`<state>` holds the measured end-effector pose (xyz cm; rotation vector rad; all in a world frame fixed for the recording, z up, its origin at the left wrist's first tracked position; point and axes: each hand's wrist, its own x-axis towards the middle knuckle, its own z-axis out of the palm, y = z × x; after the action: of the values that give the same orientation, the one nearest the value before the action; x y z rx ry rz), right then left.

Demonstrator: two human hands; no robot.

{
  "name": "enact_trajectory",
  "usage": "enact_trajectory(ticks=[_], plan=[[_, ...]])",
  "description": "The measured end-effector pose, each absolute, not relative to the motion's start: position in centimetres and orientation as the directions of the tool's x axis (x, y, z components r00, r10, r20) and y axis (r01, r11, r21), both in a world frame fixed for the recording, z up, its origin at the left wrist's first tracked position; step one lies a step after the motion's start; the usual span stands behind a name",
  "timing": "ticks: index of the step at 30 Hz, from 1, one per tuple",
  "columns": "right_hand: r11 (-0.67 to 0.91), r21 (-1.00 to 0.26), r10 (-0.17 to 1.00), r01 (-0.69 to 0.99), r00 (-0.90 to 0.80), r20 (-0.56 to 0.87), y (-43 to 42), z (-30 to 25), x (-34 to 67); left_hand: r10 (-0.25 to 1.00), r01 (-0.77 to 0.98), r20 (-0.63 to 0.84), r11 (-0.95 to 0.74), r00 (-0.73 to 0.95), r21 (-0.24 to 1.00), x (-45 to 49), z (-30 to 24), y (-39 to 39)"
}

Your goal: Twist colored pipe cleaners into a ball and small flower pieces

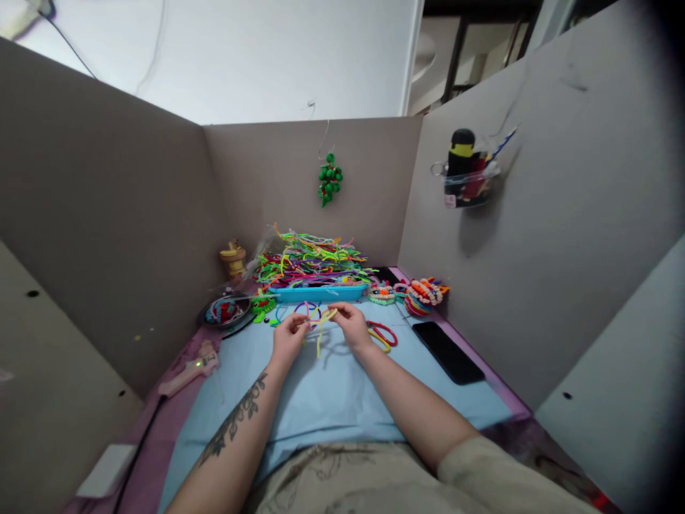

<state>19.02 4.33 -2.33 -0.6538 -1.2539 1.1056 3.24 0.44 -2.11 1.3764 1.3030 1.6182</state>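
Between my two hands is a pale yellow pipe cleaner (325, 319), bent into a loop, with one end hanging down. My left hand (290, 334) pinches its left part, where a pink strand also shows by the fingers. On the other side my right hand (350, 325) grips the loop with thumb and forefinger. Just beyond the hands, blue, purple and pink pipe cleaner rings (307, 308) lie on the light blue cloth (332, 407). Red and yellow curved pipe cleaners (384, 335) rest right of my right hand.
A blue tray (315, 293) heaped with colourful pipe cleaners (310, 260) stands at the back. A black phone (448, 352) lies on the right, and a pink glue gun (190, 371) with a cord on the left. A metal bowl (243, 319) sits behind it. Grey panels (315, 200) surround the table.
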Motion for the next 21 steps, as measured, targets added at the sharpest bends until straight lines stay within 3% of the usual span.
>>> enact_trajectory(ticks=[11, 21], plan=[[0.275, -0.941, 0.892, -0.2, -0.312, 0.327, 3.63, -2.01, 18.62, 0.887, 0.3, 0.431, -0.371, -0.165, 0.879, 3.3, -1.97, -0.02], [0.258, -0.95, 0.861, -0.175, -0.403, 0.309, 3.52, -2.45, 18.4, 0.888, 0.278, 0.403, -0.339, -0.22, 0.899, 3.42, -1.34, -0.29]])
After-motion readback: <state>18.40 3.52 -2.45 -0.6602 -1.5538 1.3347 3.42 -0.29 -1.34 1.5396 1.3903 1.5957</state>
